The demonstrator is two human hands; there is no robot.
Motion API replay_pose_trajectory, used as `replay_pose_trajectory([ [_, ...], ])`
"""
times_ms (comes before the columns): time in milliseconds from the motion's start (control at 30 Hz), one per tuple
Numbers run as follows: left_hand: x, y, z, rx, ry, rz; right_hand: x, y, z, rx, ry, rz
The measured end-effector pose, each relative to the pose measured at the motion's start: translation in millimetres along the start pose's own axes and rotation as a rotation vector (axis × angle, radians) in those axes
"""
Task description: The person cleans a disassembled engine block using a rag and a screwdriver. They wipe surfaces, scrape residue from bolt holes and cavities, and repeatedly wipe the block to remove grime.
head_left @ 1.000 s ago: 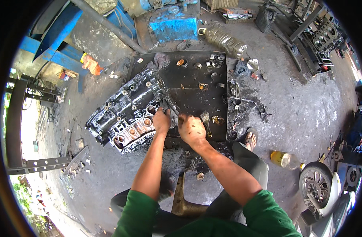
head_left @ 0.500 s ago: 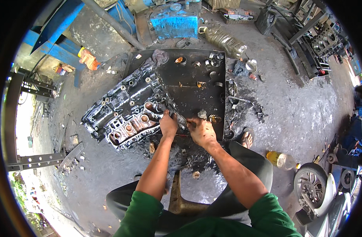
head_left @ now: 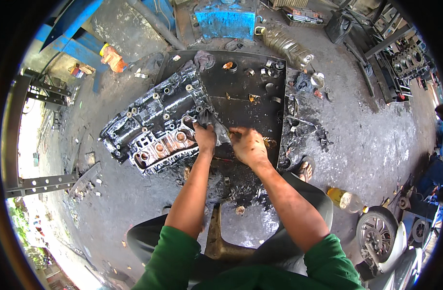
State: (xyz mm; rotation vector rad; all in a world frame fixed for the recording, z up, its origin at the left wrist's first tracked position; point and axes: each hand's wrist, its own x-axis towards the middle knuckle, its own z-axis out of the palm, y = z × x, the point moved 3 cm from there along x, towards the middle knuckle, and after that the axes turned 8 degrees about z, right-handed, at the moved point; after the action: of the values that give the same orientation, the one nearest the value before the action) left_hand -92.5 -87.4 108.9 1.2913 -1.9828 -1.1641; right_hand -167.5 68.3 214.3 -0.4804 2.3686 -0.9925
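Observation:
A black, oily cylinder head (head_left: 156, 116) lies aslant on the left part of a dark metal tray. Round bores and brownish deposits show along its near side. My left hand (head_left: 205, 138) is closed around a dirty grey rag (head_left: 220, 131) at the right end of the cylinder head. The rag stretches toward my right hand (head_left: 250, 147), whose fingers are pinched at its other end, over the tray. My right fingertips are partly hidden by the back of that hand.
The metal tray (head_left: 245, 108) carries bearing shells, rings and a crumpled dark cloth (head_left: 204, 60). Beyond it stand a blue box (head_left: 226, 24) and a large plastic bottle (head_left: 289, 48). A yellow bottle (head_left: 347, 199) and a wheel (head_left: 377, 234) lie at right.
The view has shifted slightly. My right hand has risen a little away from me, and the rag between my hands has moved up and spread out more.

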Motion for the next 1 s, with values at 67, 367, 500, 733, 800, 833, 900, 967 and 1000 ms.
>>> replay_pose_trajectory([
  [67, -3, 5, 2, 0.027, -0.059, 0.092, 2, 13, 0, 0.202, -0.048, 0.073],
  [367, -10, 55, 5, 0.081, -0.017, 0.234, -4, 1, -13, 0.204, 0.087, -0.018],
  [500, -27, 55, -5, -0.098, 0.096, 0.312, -16, -6, -46, 0.138, -0.150, 0.046],
  [733, 2, 33, -22, -0.102, 0.011, 0.130, -5, -46, -43, -0.169, -0.084, -0.120],
  [800, 4, 28, -33, -0.039, -0.117, 0.150, -9, -53, -48, -0.222, -0.055, -0.135],
  [833, 2, 25, -37, 0.007, -0.189, 0.118, -13, -59, -52, -0.279, -0.027, -0.227],
  [900, -3, 26, -46, 0.127, -0.221, 0.232, -14, -74, -60, -0.404, -0.033, -0.338],
  [967, -9, 28, -53, 0.137, -0.226, 0.255, -7, -93, -63, -0.481, -0.130, -0.355],
  [1000, -9, 29, -52, 0.096, -0.257, 0.218, -3, -102, -58, -0.557, -0.134, -0.316],
])
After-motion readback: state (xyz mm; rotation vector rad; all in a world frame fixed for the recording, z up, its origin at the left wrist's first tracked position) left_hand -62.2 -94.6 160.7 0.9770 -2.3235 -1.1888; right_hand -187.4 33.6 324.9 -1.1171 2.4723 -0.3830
